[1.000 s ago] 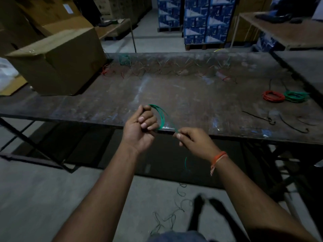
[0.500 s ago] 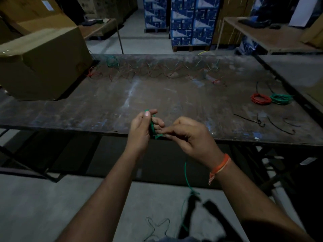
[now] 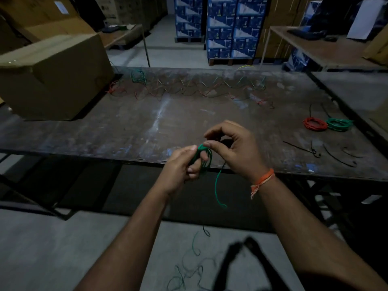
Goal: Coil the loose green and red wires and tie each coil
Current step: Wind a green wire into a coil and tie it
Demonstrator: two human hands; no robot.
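My left hand [image 3: 182,166] grips a small bundle of green wire loops [image 3: 204,157] just in front of the table's near edge. My right hand [image 3: 233,148] pinches the same green wire at the top of the bundle with thumb and forefinger. The wire's loose tail [image 3: 217,190] hangs down from the bundle and trails onto the floor [image 3: 189,269]. A finished red coil [image 3: 315,123] and a finished green coil [image 3: 338,124] lie side by side at the table's right. Loose green and red wires [image 3: 189,87] are strung along the far edge.
A large cardboard box [image 3: 54,76] stands on the left of the dark metal table [image 3: 147,127]. Black cable ties [image 3: 327,152] lie near the right front corner. Blue stacked cartons [image 3: 231,28] and another table [image 3: 327,51] stand behind.
My right hand has lifted from beside the bundle to above it, carrying the wire over the top. The hanging tail has shortened and swung. The view has shifted slightly.
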